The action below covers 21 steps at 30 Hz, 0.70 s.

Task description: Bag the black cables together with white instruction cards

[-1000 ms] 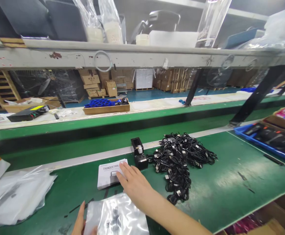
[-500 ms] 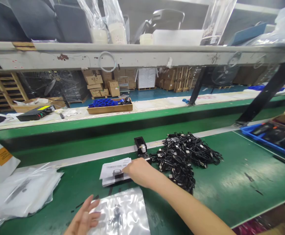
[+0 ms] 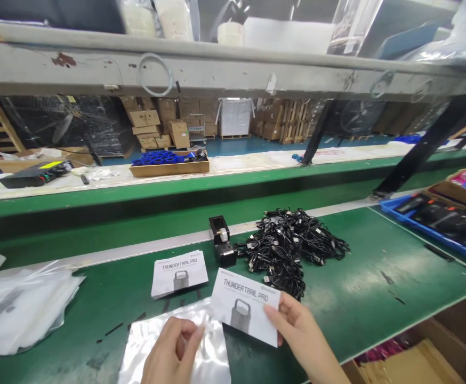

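A grey shelf beam (image 3: 233,69) crosses at twelve o'clock, with a white stack (image 3: 235,118) below it. At ten, a shallow cardboard box (image 3: 173,169) holds blue parts (image 3: 155,158); at nine sits a black box (image 3: 33,176) with a yellow label (image 3: 51,165); at two, a fan (image 3: 356,116).

Left hand (image 3: 168,353), at 7 o'clock from view centre: bare, slim, with slender fingers; lower portion cropped by the view edge. Right hand (image 3: 299,329), at 5 o'clock: bare, of matching slim build, with a slender thumb. Right forearm (image 3: 326,365), adjoining at 5 o'clock: bare, smooth in outline. Fingernail detail: too small to determine.
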Each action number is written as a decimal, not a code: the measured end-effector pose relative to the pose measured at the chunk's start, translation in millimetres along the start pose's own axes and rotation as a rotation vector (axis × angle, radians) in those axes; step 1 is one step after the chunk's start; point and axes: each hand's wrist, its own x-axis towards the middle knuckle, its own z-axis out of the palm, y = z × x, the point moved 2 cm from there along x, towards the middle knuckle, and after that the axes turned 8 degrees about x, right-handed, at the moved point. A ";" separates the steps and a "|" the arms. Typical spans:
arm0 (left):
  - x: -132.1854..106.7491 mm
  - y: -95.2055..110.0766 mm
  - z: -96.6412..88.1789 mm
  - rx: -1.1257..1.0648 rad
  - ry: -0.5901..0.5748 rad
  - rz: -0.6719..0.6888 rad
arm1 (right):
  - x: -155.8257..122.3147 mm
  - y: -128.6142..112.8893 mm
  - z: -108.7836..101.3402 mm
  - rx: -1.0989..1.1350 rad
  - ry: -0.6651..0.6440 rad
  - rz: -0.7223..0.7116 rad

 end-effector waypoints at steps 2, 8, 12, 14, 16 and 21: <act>0.1 2.3 11.1 0.257 0.013 0.093 | -4.6 -1.2 -11.5 0.015 0.047 -0.002; -3.6 -3.3 30.3 0.452 -0.042 0.145 | -13.8 10.6 -19.5 0.013 -0.012 0.032; -6.3 -4.2 27.3 0.463 -0.064 0.140 | -17.6 20.4 -18.4 0.026 0.040 0.009; -7.4 -4.6 25.6 0.447 -0.063 0.149 | -20.6 24.6 -17.5 0.030 0.063 -0.005; -8.3 -5.6 24.9 0.422 -0.064 0.155 | -24.3 28.6 -16.7 0.019 0.055 -0.001; -10.5 -7.9 24.7 0.360 -0.031 0.181 | -31.6 36.1 -18.9 -0.083 -0.014 0.027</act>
